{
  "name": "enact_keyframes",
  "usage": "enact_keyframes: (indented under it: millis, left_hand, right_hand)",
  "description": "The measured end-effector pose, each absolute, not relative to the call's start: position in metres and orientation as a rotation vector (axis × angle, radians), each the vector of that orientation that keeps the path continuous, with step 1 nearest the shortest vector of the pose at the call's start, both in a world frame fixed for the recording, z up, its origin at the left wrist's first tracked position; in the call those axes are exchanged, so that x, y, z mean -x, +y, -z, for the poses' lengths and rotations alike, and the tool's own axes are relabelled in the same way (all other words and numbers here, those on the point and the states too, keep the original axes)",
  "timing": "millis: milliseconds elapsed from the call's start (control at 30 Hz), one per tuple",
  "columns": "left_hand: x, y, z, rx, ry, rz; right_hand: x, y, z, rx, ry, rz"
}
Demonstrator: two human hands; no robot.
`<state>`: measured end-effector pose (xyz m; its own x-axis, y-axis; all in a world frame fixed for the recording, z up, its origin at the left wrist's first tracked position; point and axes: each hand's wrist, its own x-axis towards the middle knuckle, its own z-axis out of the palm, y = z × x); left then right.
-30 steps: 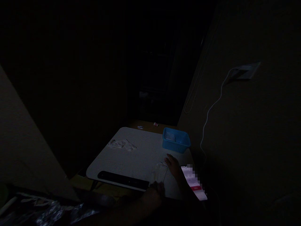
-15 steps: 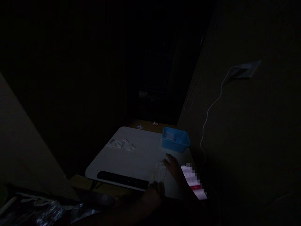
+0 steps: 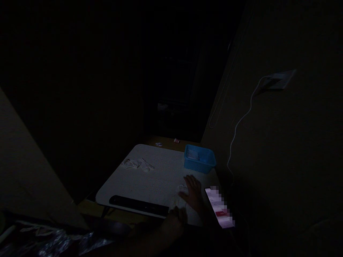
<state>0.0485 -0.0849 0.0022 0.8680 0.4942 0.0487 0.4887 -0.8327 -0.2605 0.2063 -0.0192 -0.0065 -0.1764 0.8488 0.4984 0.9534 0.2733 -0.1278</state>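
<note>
A thin pale piece [image 3: 176,202], cloth or plastic, lies near the front right of the white folding table [image 3: 160,178]; the dim light hides its kind. My left hand [image 3: 176,218] is closed at its near end, by the table's front edge. Over its right side rests my right hand [image 3: 193,191], fingers stretched out and apart, palm down. A crumpled white cloth [image 3: 138,164] lies at the table's left. Behind my right hand stands a blue plastic basket [image 3: 199,165] with something whitish inside.
A lit phone [image 3: 218,208] lies right of my right forearm. A white cable [image 3: 235,130] hangs from the wall socket [image 3: 280,79]. A black strip [image 3: 139,206] runs along the table's front edge. Shiny crumpled material [image 3: 57,242] lies at lower left.
My right hand has moved slightly left and flattened over the pale piece, covering its right side. My left hand stays closed at the near end.
</note>
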Motion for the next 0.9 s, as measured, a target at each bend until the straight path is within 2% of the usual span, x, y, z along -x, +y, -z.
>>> enact_keyframes:
  millis: [133,367,600,800,900]
  left_hand:
    - [-0.049,-0.085,-0.002,2.776,-0.761,-0.023]
    - [-0.047,-0.085,-0.001,2.76,-0.7,0.019]
    - [-0.048,-0.085,0.001,2.735,-0.781,0.04]
    - [-0.046,-0.085,0.005,2.744,-0.759,0.068]
    - [-0.047,-0.085,0.005,2.76,-0.787,0.051]
  right_hand:
    - [-0.19,-0.031,0.003,1.616,-2.239,0.309]
    - [-0.195,-0.003,0.001,1.942,-1.877,0.341]
    - [-0.183,-0.022,0.002,1.588,-2.25,0.37]
    - [-0.192,0.003,0.007,1.937,-1.914,0.389]
    - [-0.192,0.009,0.008,1.964,-1.866,0.372]
